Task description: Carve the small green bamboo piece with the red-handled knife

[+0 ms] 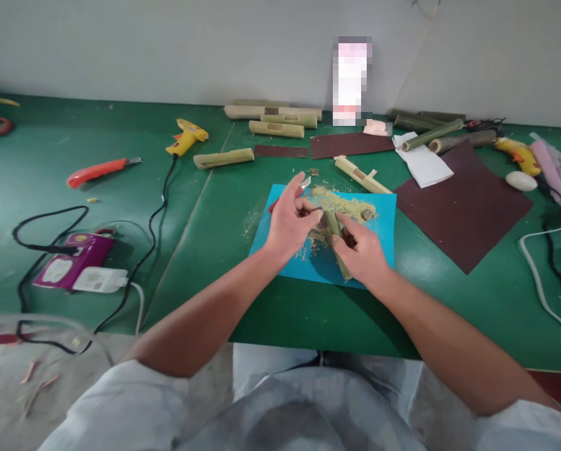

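Observation:
My right hand (361, 247) is closed around a short green bamboo tube (342, 254), which slants over a blue sheet (299, 266). At the tube's upper end, my left hand (289, 219) pinches a small dark piece of sandpaper (318, 210), mostly hidden by thumb and fingers. A red utility knife (273, 205) shows behind the left hand, its blade tip past the fingers; whether it is held or lies on the sheet I cannot tell. Pale bamboo shavings (348, 203) are heaped on the sheet beyond both hands.
Cut bamboo pieces (276, 129) lie along the back, near brown sandpaper sheets (466, 207) and white paper (424, 164). A yellow glue gun (186, 138), a red cutter (99, 172) and a purple power strip (89, 254) with cables are left. An upright phone (352, 81) leans on the wall.

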`<state>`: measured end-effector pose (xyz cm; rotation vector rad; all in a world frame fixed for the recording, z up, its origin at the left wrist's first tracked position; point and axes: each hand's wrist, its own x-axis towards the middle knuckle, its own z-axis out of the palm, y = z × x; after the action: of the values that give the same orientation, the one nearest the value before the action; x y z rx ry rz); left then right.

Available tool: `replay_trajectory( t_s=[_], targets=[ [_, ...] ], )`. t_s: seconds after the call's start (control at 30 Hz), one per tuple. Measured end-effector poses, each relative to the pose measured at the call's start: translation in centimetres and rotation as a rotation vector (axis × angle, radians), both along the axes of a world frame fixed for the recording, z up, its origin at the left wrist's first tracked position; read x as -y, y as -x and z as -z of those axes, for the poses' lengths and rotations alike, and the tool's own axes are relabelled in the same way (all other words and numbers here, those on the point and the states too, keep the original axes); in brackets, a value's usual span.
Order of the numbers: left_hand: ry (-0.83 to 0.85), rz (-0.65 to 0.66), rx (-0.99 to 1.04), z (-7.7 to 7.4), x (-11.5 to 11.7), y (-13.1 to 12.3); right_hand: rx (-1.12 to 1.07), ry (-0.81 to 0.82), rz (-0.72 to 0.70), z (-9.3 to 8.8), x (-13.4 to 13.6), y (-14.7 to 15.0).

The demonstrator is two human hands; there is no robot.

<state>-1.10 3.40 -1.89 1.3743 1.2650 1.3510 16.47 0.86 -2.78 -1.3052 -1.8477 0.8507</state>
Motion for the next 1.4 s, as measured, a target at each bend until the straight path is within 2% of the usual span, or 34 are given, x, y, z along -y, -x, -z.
replay_trajectory(
  t_s=[0.07,0.17,0.3,0.43,0.57,0.7,0.83,0.97,1.1,1.23,1.4],
  targets=[
    [-0.002,-0.003,-0.004,0.07,-0.12,0.02,-0.001,0.000,-0.001,0.03,0.01,-0.02],
    [0.060,0.062,0.020,0.19,-0.09,0.00,-0.011,0.003,-0.003,0.03,0.00,-0.05],
    [0.012,0.002,-0.001,0.31,-0.15,-0.02,-0.005,0.010,0.011,-0.09,-0.07,-0.05],
    [0.053,0.056,0.004,0.33,-0.10,0.07,-0.032,0.018,0.004,-0.26,-0.07,-0.06],
    [-0.011,-0.010,-0.027,0.26,-0.16,0.23,-0.022,0.016,0.009,-0.36,-0.03,-0.03],
    [0.039,0.046,-0.012,0.17,-0.02,0.15,-0.037,0.029,0.009,-0.32,-0.09,0.02],
    [0.025,-0.006,0.004,0.09,0.05,0.07,-0.036,0.041,0.038,-0.32,-0.07,0.08],
    [0.070,0.063,0.020,0.15,0.12,0.23,-0.049,0.043,0.021,-0.47,0.15,0.17],
    [0.008,-0.029,-0.006,0.18,0.03,0.35,-0.044,0.040,-0.004,-0.57,0.20,0.23],
    [0.064,0.053,0.007,0.13,0.28,0.35,-0.062,0.040,-0.004,-0.52,0.12,0.16],
    [0.014,-0.011,-0.022,0.08,0.24,0.52,-0.056,0.044,-0.015,-0.46,0.11,0.08]
  ],
)
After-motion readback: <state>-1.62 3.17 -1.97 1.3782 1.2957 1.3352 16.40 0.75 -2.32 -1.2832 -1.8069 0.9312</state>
